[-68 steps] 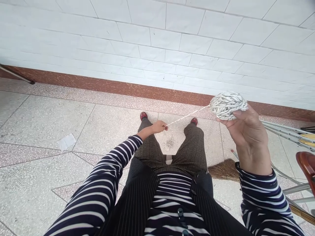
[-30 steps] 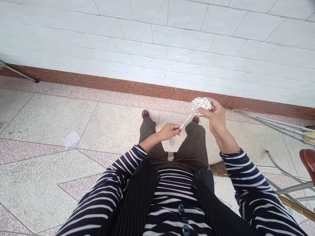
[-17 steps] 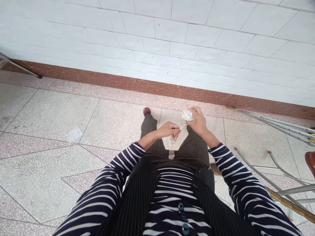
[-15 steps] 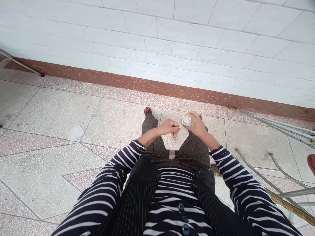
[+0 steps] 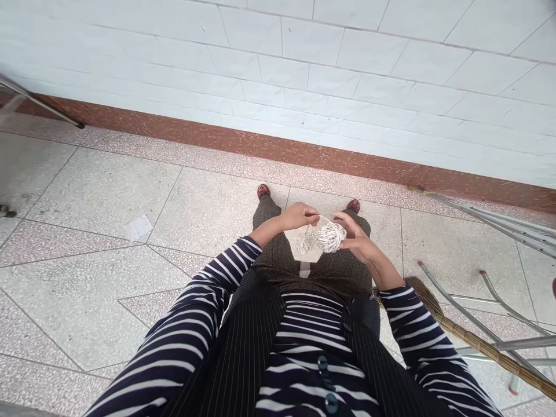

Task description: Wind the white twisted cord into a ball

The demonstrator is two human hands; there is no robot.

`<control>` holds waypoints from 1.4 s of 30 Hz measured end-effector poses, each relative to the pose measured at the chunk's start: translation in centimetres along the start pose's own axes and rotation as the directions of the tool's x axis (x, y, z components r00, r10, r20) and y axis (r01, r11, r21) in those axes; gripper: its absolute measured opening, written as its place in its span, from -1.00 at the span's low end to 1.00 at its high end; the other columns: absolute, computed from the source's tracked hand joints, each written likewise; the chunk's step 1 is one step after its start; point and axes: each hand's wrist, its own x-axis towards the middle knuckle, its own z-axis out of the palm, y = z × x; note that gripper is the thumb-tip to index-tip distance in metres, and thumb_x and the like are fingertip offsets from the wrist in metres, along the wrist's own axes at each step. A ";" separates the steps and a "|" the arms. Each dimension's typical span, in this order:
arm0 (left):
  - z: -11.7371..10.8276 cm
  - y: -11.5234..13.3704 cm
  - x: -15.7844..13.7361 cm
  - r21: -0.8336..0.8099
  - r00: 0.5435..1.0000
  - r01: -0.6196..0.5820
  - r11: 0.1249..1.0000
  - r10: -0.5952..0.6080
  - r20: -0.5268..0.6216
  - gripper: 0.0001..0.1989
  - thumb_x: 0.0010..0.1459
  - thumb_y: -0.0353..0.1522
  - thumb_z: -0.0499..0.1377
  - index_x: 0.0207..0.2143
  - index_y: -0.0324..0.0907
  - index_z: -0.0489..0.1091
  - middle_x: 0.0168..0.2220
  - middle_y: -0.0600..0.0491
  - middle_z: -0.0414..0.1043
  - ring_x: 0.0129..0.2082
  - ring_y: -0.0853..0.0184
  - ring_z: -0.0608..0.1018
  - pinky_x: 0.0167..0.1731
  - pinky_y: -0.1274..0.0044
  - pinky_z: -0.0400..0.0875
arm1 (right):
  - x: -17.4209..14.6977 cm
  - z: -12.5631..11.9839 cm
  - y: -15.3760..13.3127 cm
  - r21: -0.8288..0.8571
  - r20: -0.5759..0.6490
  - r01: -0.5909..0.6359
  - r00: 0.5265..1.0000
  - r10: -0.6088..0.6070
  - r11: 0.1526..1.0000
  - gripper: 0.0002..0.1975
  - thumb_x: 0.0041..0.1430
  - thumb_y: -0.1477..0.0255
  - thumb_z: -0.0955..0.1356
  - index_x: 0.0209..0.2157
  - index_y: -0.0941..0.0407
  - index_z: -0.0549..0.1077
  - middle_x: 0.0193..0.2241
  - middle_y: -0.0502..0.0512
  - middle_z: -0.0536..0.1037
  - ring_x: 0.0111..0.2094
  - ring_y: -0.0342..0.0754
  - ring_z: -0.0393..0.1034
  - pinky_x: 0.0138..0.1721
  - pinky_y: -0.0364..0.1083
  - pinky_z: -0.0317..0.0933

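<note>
My right hand [image 5: 357,238] holds a ball of off-white string [image 5: 331,237], its fingers and thumb curved around the ball's right side. From the ball a short taut strand [image 5: 326,219] runs left to my left hand [image 5: 300,216], which pinches it between thumb and fingers. Below my left hand, a loose tangle of the same string [image 5: 304,242] shows between my legs; whether it hangs or lies on the floor I cannot tell. Both hands are in front of my knees.
A tiled wall [image 5: 260,75] rises ahead. White paper [image 5: 139,227] lies on the speckled floor at left. On the right are a straw broom [image 5: 478,343], a metal-legged frame [image 5: 456,298] and folded metal legs [image 5: 486,215]. Another metal leg [image 5: 47,107] stands far left.
The string ball has turned and moved slightly down, with my right hand now at its right side instead of over it. My left hand has risen a little, still pinching the strand.
</note>
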 end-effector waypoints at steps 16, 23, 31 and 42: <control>1.1 -2.0 1.7 -0.129 0.997 -0.007 0.992 -0.004 -0.081 -0.77 0.21 -0.34 0.06 -0.36 -0.26 0.47 -0.39 0.05 0.49 -0.42 0.46 0.47 -0.39 0.65 0.36 | -3.1 0.2 -7.2 -0.066 -0.174 0.285 0.940 -0.292 0.956 -0.43 -0.13 0.35 0.47 0.01 -0.10 0.44 0.05 0.10 0.47 -0.12 0.16 0.46 -0.31 0.13 0.46; 1.0 -4.0 2.8 -0.057 0.981 0.087 0.995 -0.095 -0.167 -0.80 0.14 -0.41 0.04 -0.43 -0.25 0.45 -0.41 0.07 0.47 -0.42 0.45 0.45 -0.37 0.65 0.35 | -4.9 1.1 -11.5 -0.201 -0.308 0.452 0.814 -0.494 0.869 -0.42 -0.16 0.23 0.46 0.00 -0.16 0.44 -0.02 0.09 0.50 0.06 0.30 0.38 -0.10 0.31 0.40; -1.4 -2.9 5.1 -0.004 0.972 -0.025 1.000 0.023 -0.232 -0.78 0.12 -0.43 0.01 -0.37 -0.25 0.46 -0.34 0.05 0.47 -0.35 0.44 0.47 -0.34 0.66 0.40 | -7.9 3.4 -14.1 -0.222 -0.380 0.530 0.726 -0.573 0.819 -0.52 -0.16 0.25 0.39 -0.09 -0.30 0.49 0.07 -0.03 0.49 0.24 0.41 0.21 0.03 0.43 0.31; -1.3 -6.1 4.9 -0.066 0.959 0.153 0.986 -0.164 -0.229 -0.66 0.25 -0.38 0.09 0.03 -0.22 0.48 0.02 -0.08 0.51 -0.24 0.34 0.56 -0.40 0.64 0.48 | -9.7 3.7 -16.5 -0.352 -0.385 0.628 0.579 -0.719 0.694 -0.60 -0.16 0.18 0.39 -0.17 -0.33 0.51 0.03 -0.13 0.52 0.30 0.39 0.13 0.01 0.40 0.33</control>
